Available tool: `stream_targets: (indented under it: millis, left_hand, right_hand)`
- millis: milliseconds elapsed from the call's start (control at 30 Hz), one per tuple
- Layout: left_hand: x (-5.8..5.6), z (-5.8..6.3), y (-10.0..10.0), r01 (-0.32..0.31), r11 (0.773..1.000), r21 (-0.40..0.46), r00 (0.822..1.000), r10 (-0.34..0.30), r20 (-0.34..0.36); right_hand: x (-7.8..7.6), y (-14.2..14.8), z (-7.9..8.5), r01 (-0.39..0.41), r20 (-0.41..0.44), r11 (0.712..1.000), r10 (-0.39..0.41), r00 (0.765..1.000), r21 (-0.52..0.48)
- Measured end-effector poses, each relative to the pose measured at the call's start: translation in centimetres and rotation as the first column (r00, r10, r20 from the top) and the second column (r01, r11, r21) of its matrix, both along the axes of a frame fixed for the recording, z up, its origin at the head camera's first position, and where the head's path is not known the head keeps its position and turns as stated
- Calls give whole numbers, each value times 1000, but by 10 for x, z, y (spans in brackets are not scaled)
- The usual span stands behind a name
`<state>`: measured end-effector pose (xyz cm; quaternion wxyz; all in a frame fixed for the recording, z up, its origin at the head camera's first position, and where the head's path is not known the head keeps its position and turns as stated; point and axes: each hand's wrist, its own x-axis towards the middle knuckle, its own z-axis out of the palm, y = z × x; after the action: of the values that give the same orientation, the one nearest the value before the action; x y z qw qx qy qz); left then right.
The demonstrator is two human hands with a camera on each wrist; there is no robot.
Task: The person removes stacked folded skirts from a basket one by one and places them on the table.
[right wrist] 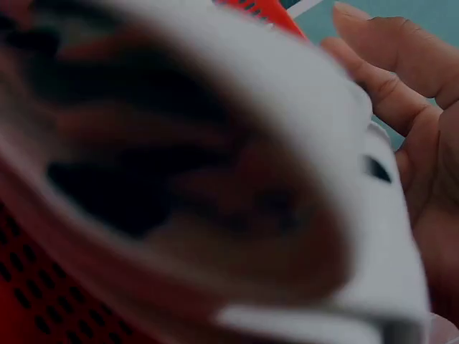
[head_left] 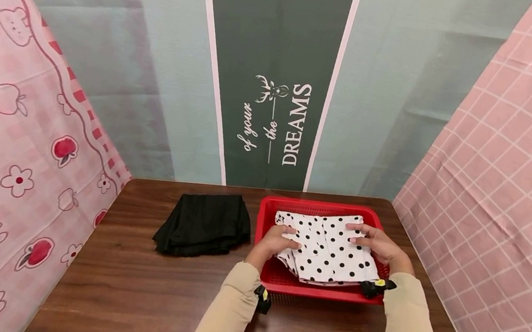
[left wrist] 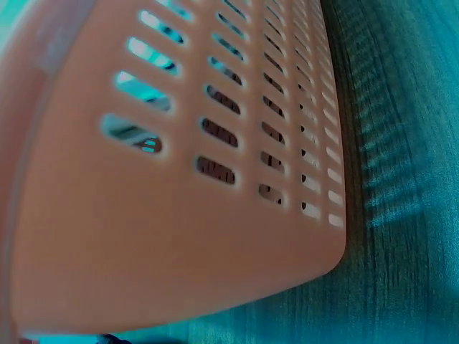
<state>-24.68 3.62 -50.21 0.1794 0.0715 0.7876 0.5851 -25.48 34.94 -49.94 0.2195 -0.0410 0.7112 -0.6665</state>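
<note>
A folded white garment with black polka dots point(head_left: 330, 249) lies inside the red plastic basket point(head_left: 311, 291) in the head view. My left hand point(head_left: 275, 240) rests on the garment's left side, its fingers extended over the fabric. On the opposite side, my right hand point(head_left: 378, 244) lies with fingers spread over the upper right part. The right wrist view shows the white fabric point(right wrist: 391, 236) close up and blurred, my right hand point(right wrist: 437, 150) beside it. Only the slotted basket wall point(left wrist: 143, 229) and tabletop fill the left wrist view; the left hand is hidden there.
A folded black cloth point(head_left: 207, 224) lies on the brown wooden table point(head_left: 138, 292), left of the basket. Patterned pink curtains point(head_left: 23, 137) hang along both sides. A green-grey curtain point(head_left: 278, 39) with white lettering hangs behind the table.
</note>
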Motion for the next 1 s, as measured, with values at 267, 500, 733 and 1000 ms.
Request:
stream_targets:
  millis: [267, 500, 733, 1000]
  left_hand:
    - [4, 7, -1, -41, 994, 102, 998, 46, -46]
    - [4, 11, -6, -58, 989, 137, 992, 72, -104]
    - [5, 15, -17, -59, 980, 188, 992, 79, -99]
    - [12, 24, -29, -54, 981, 185, 989, 78, -127]
  right_hand:
    - [6, -4, 14, 108, -67, 994, -106, 992, 17]
    - [10, -11, 22, 169, -127, 983, -159, 979, 75]
    - [17, -19, 29, 181, -143, 982, -172, 975, 58]
    - [28, -23, 37, 191, -388, 961, -102, 916, 198]
